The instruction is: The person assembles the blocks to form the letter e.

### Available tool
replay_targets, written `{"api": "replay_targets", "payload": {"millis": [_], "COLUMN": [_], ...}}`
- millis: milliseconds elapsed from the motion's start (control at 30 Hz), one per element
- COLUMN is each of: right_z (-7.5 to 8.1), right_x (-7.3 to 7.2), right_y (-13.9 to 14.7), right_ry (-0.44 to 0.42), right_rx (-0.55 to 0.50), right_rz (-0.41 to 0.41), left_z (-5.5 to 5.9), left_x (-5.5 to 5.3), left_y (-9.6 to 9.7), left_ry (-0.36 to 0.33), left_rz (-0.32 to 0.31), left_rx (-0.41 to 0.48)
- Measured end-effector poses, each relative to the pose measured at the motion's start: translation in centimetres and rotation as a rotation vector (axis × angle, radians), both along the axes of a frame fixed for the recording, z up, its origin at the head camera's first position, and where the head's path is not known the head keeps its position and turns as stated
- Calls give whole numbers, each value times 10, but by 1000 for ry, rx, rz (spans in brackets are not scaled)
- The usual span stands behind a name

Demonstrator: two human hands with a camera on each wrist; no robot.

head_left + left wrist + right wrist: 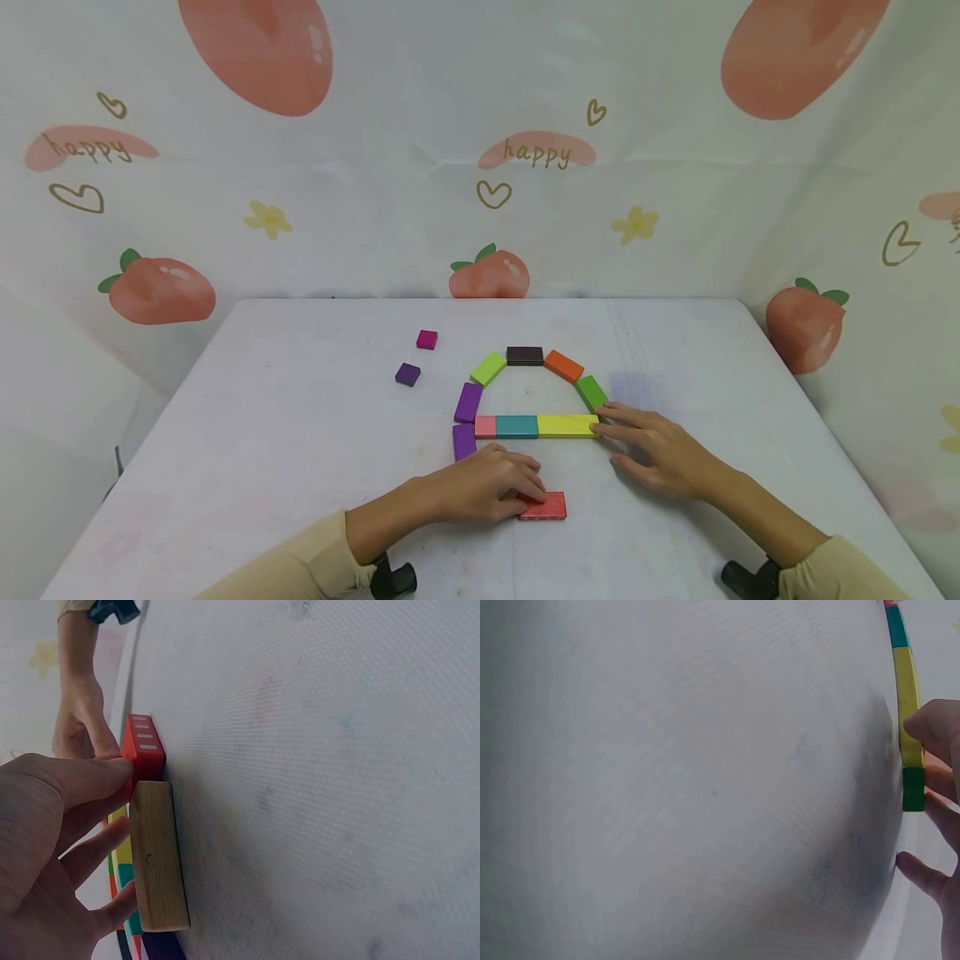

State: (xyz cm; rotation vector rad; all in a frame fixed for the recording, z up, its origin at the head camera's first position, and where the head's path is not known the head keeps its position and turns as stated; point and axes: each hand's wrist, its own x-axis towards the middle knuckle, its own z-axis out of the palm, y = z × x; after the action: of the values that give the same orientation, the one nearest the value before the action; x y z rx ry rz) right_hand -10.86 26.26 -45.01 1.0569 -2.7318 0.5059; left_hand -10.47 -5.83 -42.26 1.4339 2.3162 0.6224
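Observation:
My left hand (491,485) is low in the middle of the head view, pinching the left part of a red block (551,506) between thumb and fingers. The left wrist view shows a plain wood-coloured block (157,859) end to end with the red one, under that hand. Relaxed, fairly straight fingers of my right hand (660,450) touch the right end of a yellow block (567,426), close to a green block (591,392). Yellow, teal (516,427) and pink (485,427) blocks form a straight row.
An arch of blocks rises behind the row: two purple (468,402), lime (489,368), black (524,356), orange (563,365) and green. Magenta (427,339) and dark purple (408,374) small blocks lie apart at the left. The white table (300,417) meets a printed cloth (390,208) behind.

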Motion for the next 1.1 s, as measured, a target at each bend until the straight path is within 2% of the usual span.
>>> {"api": "replay_targets", "payload": {"millis": [333, 467, 600, 733, 933, 1000, 1100], "right_z": [0, 0, 0, 0, 0, 0, 0], "right_x": [0, 0, 0, 0, 0, 0, -1], "right_y": [0, 0, 0, 0, -1, 0, 0], "right_ry": [-3, -1, 6, 11, 4, 3, 6], "right_rx": [-5, -6, -11, -10, -1, 0, 1], "right_rz": [0, 0, 5, 8, 6, 4, 4], "left_z": [-2, 4, 14, 19, 12, 7, 4], "left_x": [-2, -9, -23, -42, -76, -85, -94], "left_y": [-2, -6, -17, -37, -81, -97, -117], "left_ry": [15, 17, 7, 62, 148, 179, 154], "left_rz": [-14, 19, 123, 263, 492, 528, 585], "left_rx": [26, 83, 166, 205, 215, 226, 211]}}
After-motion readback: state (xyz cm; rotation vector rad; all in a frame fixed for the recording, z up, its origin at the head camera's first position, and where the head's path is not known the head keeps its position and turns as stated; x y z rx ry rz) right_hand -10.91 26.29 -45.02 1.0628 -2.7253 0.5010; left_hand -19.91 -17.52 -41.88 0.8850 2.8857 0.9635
